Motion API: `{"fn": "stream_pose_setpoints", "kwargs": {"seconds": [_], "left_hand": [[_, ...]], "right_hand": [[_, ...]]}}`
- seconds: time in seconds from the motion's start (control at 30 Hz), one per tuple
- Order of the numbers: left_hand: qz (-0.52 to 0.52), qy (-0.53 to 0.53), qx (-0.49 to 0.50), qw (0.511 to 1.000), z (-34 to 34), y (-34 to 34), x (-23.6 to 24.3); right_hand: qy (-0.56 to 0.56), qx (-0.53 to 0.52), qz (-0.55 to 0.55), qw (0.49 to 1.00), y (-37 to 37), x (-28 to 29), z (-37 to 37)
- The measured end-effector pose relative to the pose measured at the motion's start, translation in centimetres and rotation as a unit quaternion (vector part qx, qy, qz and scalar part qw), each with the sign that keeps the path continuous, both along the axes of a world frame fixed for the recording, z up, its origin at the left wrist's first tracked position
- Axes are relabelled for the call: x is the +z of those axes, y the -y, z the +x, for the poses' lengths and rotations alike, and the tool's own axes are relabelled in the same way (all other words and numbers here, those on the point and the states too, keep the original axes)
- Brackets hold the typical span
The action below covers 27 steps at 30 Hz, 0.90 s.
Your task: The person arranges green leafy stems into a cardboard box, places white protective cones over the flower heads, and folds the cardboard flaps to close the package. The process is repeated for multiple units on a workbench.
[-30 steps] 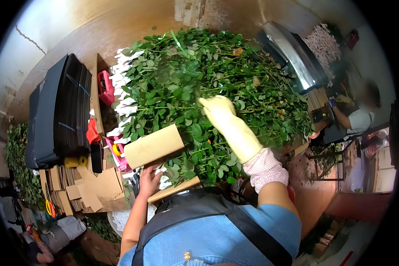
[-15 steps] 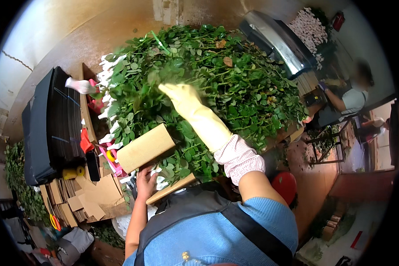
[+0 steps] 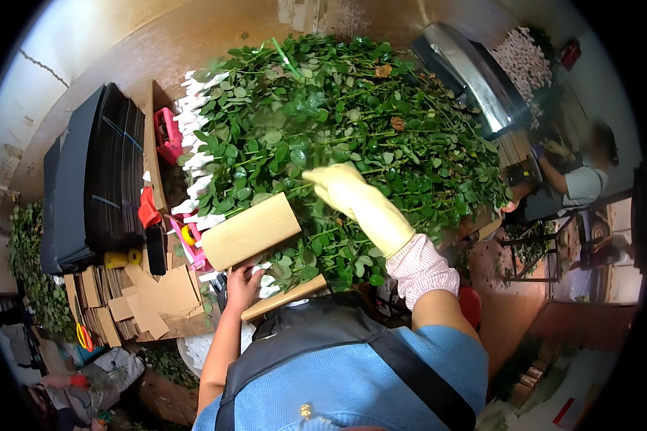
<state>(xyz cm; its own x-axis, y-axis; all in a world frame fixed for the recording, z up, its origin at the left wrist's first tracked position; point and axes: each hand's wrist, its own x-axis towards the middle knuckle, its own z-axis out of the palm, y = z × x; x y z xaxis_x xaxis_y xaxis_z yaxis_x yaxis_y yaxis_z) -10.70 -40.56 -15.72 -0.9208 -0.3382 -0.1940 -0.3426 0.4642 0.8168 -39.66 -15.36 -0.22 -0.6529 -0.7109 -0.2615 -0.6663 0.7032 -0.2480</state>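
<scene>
The corrugated cardboard wrap point(image 3: 251, 231) is laid on the leafy stems point(image 3: 399, 154), to the left of and nearer the body than the gloved right hand point(image 3: 322, 179), with its long axis slanted from lower left to upper right. The bare left hand point(image 3: 243, 287) is placed closer to it, just at its lower edge, but whether anything is gripped there cannot be told. The right hand's fingers are bunched over the foliage, pointed leftward, and whether a stem is pinched cannot be made out

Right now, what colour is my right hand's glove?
The glove is pale yellow, clearest in the head view.
</scene>
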Motion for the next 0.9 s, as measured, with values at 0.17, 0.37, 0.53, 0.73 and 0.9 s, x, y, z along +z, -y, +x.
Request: {"fn": "stream_pose_setpoints", "kwargs": {"seconds": [0.17,0.37,0.53,0.73,0.9], "left_hand": [[-0.014,-0.038,0.000,0.999,-0.1,-0.4,0.4],[-0.073,-0.040,-0.050,0.995,0.3,0.2,0.2],[0.018,-0.030,0.001,0.999,-0.6,-0.8,1.0],[-0.001,-0.039,-0.010,0.999,-0.4,-0.8,0.4],[-0.014,-0.037,0.015,0.999,-0.5,-0.6,-0.1]], "right_hand": [[-0.168,-0.078,0.040,0.982,2.8,1.8,-6.3],[-0.095,-0.103,0.172,0.975,6.7,1.9,-8.9],[-0.216,0.040,-0.127,0.967,5.7,4.9,-5.5],[-0.026,-0.070,-0.447,0.891,-1.6,5.2,-1.5],[-0.165,-0.099,-0.119,0.974,-8.6,6.1,0.7]]}}
